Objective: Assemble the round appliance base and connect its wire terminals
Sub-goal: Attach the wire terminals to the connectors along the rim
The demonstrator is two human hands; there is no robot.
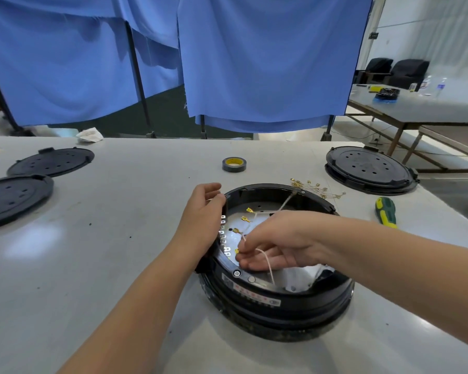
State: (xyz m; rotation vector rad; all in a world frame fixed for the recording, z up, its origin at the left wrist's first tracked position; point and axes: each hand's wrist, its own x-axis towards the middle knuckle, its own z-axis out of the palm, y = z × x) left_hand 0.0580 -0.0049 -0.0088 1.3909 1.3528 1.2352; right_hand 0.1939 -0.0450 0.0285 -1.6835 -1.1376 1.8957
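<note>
Blue curtains (254, 63) hang behind a pale grey worktable (119, 238); a second table (416, 109) stands far right. The round black appliance base (281, 306) sits near the table's front, three black perforated covers (368, 168) around it. The left hand (203, 217) grips its rim; the right hand (276, 244) pinches a white wire (266, 263) with brass terminals (245, 219). Tape roll (234, 164) and screwdriver (386, 212) lie nearby.
</note>
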